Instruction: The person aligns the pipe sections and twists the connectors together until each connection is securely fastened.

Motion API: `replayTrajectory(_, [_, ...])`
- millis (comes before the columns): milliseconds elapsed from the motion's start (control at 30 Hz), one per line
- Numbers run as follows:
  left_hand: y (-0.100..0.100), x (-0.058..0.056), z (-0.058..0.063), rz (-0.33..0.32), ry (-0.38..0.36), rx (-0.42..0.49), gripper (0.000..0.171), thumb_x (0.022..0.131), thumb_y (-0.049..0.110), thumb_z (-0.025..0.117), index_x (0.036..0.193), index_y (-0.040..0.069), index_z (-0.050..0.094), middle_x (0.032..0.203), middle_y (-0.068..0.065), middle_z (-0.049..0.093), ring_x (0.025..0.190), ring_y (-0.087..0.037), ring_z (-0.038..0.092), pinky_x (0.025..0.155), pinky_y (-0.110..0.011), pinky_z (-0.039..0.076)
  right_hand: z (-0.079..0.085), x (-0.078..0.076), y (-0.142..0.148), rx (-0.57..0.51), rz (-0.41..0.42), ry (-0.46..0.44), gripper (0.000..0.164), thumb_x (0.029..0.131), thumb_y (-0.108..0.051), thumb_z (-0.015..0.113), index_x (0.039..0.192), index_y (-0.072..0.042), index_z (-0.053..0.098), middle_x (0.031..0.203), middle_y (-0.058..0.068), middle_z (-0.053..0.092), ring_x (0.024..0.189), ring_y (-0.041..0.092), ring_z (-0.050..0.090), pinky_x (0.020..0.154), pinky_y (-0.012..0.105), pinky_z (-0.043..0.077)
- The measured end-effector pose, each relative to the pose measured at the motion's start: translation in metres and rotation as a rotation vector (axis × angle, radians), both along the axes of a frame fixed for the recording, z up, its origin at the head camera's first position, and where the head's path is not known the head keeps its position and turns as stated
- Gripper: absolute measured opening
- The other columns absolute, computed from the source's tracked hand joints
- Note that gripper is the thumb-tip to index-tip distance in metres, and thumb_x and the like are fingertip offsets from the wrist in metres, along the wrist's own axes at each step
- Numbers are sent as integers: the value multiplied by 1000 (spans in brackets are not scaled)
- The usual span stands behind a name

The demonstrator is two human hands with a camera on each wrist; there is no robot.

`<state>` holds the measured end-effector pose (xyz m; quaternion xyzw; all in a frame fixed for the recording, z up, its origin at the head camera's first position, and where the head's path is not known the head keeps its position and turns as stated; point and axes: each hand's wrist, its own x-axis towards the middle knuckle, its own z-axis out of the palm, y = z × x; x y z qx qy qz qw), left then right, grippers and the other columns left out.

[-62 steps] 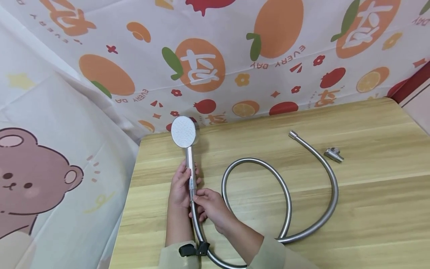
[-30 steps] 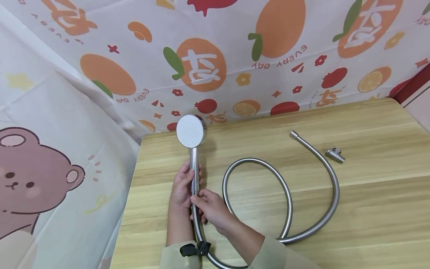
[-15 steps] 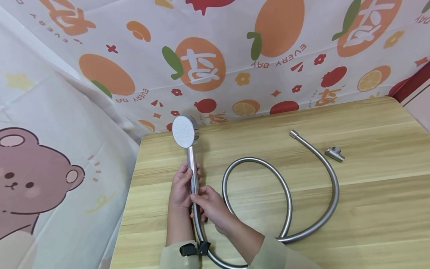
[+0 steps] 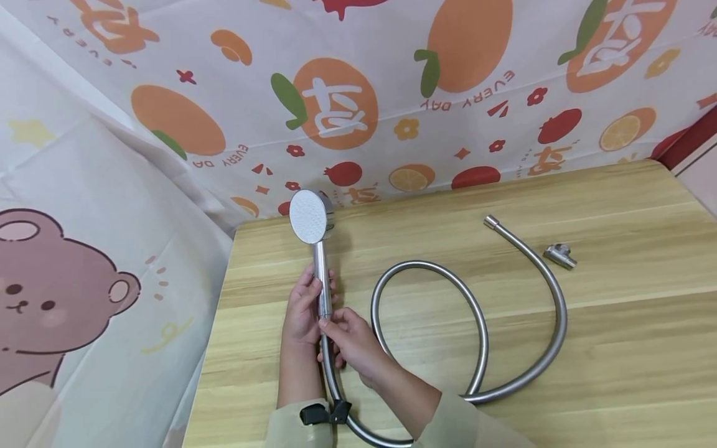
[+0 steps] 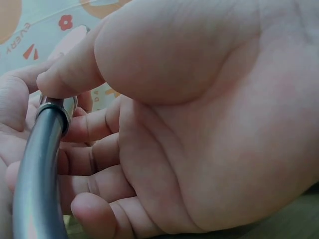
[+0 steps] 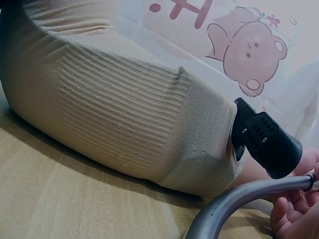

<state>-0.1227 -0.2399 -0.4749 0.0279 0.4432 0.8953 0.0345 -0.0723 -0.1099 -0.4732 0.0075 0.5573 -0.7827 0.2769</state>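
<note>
A chrome shower head [image 4: 309, 216] with a white round face stands nearly upright at the left back of the table. My left hand [image 4: 300, 314] holds its handle, thumb in front and fingertips showing behind. Just below, my right hand [image 4: 355, 342] pinches the top of the grey metal hose [image 4: 329, 373] where it meets the handle. In the left wrist view, a collar [image 5: 56, 112] on the hose sits under the left thumb, against the handle's end. The right wrist view catches the hose bending toward the fingers [image 6: 294, 219] at its right edge.
The hose loops over the wooden table [image 4: 616, 348], and its free end fitting [image 4: 490, 221] lies toward the back. To the right of that lies a small chrome valve [image 4: 560, 256]. A fruit-print cloth [image 4: 403, 124] hangs behind, and a bear-print cloth [image 4: 140, 205] hangs at left.
The shower head's face swung to the right about a second ago, turned back left by half a second ago, and stays nearly so now. Both hands keep their places on handle and hose.
</note>
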Motion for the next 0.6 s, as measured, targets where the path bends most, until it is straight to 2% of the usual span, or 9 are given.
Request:
replayTrajectory(167, [-1, 1, 1, 21, -10, -1, 35, 103, 5, 43, 138, 7, 49, 106, -1, 66, 87, -11, 61, 71, -22, 52, -1, 0, -1, 0, 7, -5, 31, 96, -33, 62, 113, -9, 56, 79, 9, 68, 57, 13, 63, 45, 20, 40])
replayTrajectory(367, [-2, 1, 2, 37, -19, 11, 48, 104, 4, 40, 150, -4, 27, 107, -2, 65, 87, -11, 61, 71, -23, 52, 2, 0, 0, 19, 23, 10, 31, 91, -24, 69, 114, -9, 56, 80, 12, 68, 58, 12, 63, 47, 20, 40])
replayTrajectory(433, [-2, 0, 2, 28, -7, 29, 47, 104, 3, 39, 149, -4, 28, 107, -2, 65, 87, -12, 61, 71, -22, 53, 3, 1, 0, 22, 20, 16, 31, 89, -21, 71, 114, -9, 57, 80, 12, 68, 58, 13, 63, 46, 20, 40])
replayTrajectory(600, [-2, -1, 2, 7, 31, 62, 39, 104, 2, 39, 142, 3, 44, 108, -4, 65, 88, -13, 61, 71, -22, 53, 1, 0, 0, 41, 12, 44, 30, 89, -15, 71, 115, -9, 56, 78, 8, 66, 59, 13, 63, 46, 21, 40])
